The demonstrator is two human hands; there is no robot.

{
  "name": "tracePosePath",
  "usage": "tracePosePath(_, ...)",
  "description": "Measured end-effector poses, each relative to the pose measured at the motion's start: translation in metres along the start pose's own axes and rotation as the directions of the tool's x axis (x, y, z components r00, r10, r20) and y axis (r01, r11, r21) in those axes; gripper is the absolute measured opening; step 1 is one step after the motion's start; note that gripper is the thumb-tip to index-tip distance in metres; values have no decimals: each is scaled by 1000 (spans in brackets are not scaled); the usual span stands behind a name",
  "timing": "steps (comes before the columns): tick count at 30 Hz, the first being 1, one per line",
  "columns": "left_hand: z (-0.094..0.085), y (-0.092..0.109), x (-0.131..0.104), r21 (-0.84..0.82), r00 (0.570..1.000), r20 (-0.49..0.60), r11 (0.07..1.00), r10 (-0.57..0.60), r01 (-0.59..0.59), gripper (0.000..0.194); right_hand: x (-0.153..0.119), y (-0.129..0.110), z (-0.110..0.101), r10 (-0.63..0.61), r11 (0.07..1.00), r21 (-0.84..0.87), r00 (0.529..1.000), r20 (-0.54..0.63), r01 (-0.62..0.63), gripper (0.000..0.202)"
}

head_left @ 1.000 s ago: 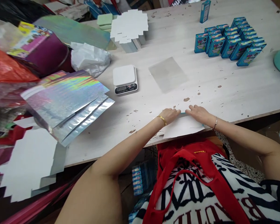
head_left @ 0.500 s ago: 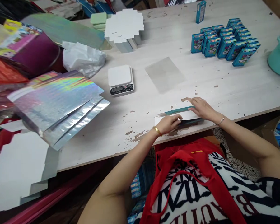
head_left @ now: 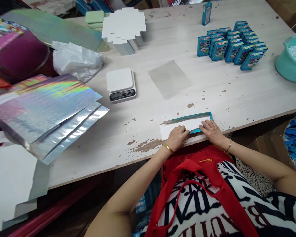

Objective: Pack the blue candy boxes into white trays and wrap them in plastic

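Note:
A partly folded cardboard box (head_left: pixel 185 124), white inside with blue-teal sides, lies near the table's front edge. Its far side and right end stand up, while the left end lies flat. My left hand (head_left: pixel 178 136) is closed on the near side of it, thumb and fingers pressed together at the edge. On the right, my right hand (head_left: pixel 212 131) grips the same near side close to the right corner, fingers curled over the edge. The palms hide part of that near wall.
A white kitchen scale (head_left: pixel 120 84) stands left of a translucent sheet (head_left: pixel 169 79). Several blue candy boxes (head_left: pixel 219 49) stand in rows at the back right, beside a teal tub (head_left: pixel 286 62). Silvery bags (head_left: pixel 51 112) and flat white cardboard (head_left: pixel 12 177) lie at the left.
My right hand has moved from the far right corner of the cardboard box to its near side. The box's right end now stands up. The view has shifted slightly.

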State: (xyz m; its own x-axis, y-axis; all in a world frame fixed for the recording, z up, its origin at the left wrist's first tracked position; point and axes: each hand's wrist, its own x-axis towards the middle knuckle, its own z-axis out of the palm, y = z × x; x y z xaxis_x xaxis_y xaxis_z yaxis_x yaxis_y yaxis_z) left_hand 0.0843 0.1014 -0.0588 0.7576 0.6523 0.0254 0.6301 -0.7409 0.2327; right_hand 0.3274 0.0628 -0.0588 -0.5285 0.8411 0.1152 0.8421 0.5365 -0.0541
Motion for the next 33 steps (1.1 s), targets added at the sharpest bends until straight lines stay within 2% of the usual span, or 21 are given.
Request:
tracePosePath(4,-4,3,6,-81,991,85,990,-107,114,24,8,-1,-12,62,998,-30,986,153,-58,24)
tracePosePath(8,-15,-9,18,-265,970,194,944,-148,197,19,21,3,-21,84,996,-8,949,304,-86,19)
tracePosePath(11,-18,-23,27,-462,949,301,857,-91,228,21,34,10,-30,68,994,47,901,428,-97,26)
tracePosePath(16,-19,-42,42,-701,890,446,654,91,285,27,58,23,-41,-16,988,130,775,631,-85,31)
tracePosePath(18,-20,-46,46,-719,871,475,626,124,303,27,65,25,-43,-42,990,131,751,659,-60,33)
tracePosePath(20,-20,-46,47,-694,872,479,652,103,304,24,69,25,-42,-52,992,119,740,670,-38,34)
tracePosePath(23,-18,-34,42,-589,903,429,757,-6,284,19,69,27,-40,-77,993,115,763,642,3,30)
tracePosePath(26,-14,-6,35,-450,951,291,863,-103,231,15,66,39,-41,-126,992,61,827,547,111,24)
tracePosePath(28,-16,11,34,-398,982,177,908,-63,130,19,64,49,-46,-143,984,-30,878,456,175,17)
tracePosePath(30,-25,18,35,-347,998,57,938,9,11,26,59,52,-55,-144,973,-122,930,338,195,14)
tracePosePath(33,-48,2,34,-166,996,-88,985,25,-40,35,44,35,-69,-170,967,-160,968,186,200,28)
